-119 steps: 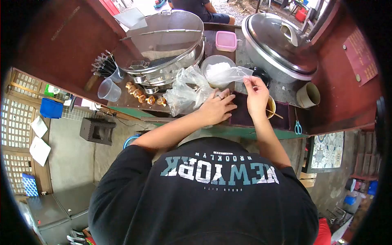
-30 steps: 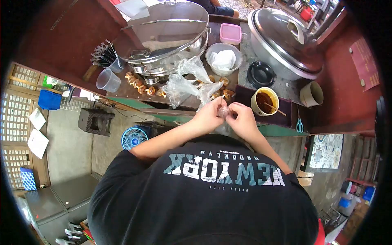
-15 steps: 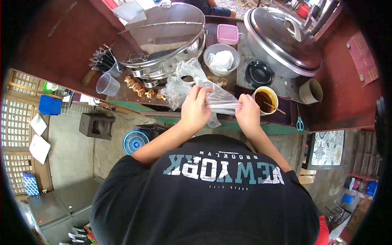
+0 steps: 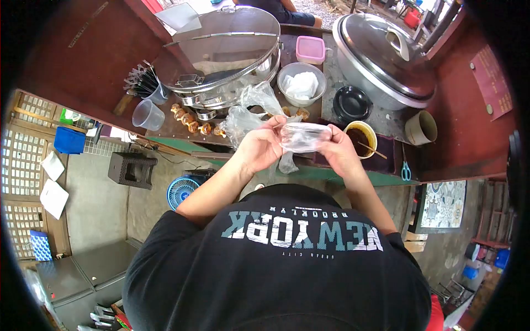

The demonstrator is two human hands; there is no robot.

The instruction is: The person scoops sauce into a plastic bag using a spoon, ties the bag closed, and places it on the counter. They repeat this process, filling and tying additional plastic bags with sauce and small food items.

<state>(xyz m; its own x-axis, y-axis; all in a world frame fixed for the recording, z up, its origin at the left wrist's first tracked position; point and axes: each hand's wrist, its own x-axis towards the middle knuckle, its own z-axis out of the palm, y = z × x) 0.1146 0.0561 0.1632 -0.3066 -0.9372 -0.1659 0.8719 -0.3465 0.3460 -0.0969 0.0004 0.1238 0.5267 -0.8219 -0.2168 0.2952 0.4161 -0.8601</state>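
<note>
Between my two hands a clear plastic bag [image 4: 305, 137] is stretched, its opening turned up toward me. My left hand [image 4: 261, 145] pinches its left side, and my right hand [image 4: 338, 149] grips the right side. More crumpled clear plastic [image 4: 243, 122] lies behind my left hand on the counter. Skewered browned food pieces [image 4: 190, 122] rest at the counter's front edge, left of the plastic. Just right of my right hand stands a tub of brown sauce [image 4: 361, 139] with a wooden stick in it.
A large lidded pot [image 4: 381, 60], a round glass-lidded steel container [image 4: 226, 55], a white bowl [image 4: 301, 84], a black dish [image 4: 352, 103], a pink-lidded box [image 4: 310, 49], a plastic cup [image 4: 148, 115] and blue scissors [image 4: 406, 170] are around. A person [image 4: 276, 11] sits beyond the counter.
The bunched plastic between my hands has been spread into a flatter, wider shape. Both hands have turned and my left hand's fingers have shifted.
</note>
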